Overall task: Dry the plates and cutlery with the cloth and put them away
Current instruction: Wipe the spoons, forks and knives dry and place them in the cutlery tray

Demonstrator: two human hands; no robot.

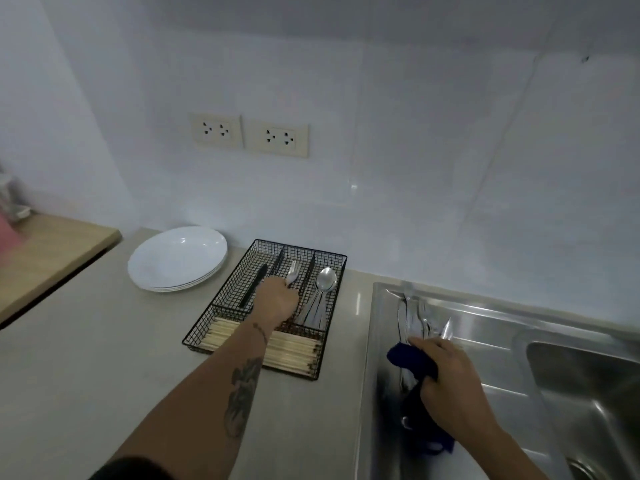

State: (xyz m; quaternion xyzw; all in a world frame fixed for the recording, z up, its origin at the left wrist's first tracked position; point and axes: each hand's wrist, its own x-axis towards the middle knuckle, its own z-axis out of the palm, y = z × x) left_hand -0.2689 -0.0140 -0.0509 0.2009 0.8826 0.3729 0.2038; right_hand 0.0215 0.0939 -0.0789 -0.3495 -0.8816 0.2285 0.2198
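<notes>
My left hand [277, 299] reaches into the black wire cutlery tray [341, 268] and holds a metal fork [292, 273] over its middle compartment. Spoons [322, 289] lie in the right compartment, a black knife [254, 285] in the left, wooden chopsticks [294, 353] across the front. A stack of white plates [176, 258] sits left of the tray. My right hand [446, 379] grips a dark blue cloth [412, 362] over the sink's drainboard [485, 327]. Several pieces of wet cutlery [415, 320] lie there, just beyond its fingers.
The beige counter [104, 358] runs under both arms. A sink basin [588, 393] lies at the right. A wooden board or shelf [45, 258] stands at the far left. Two wall sockets [247, 135] are on the white backsplash.
</notes>
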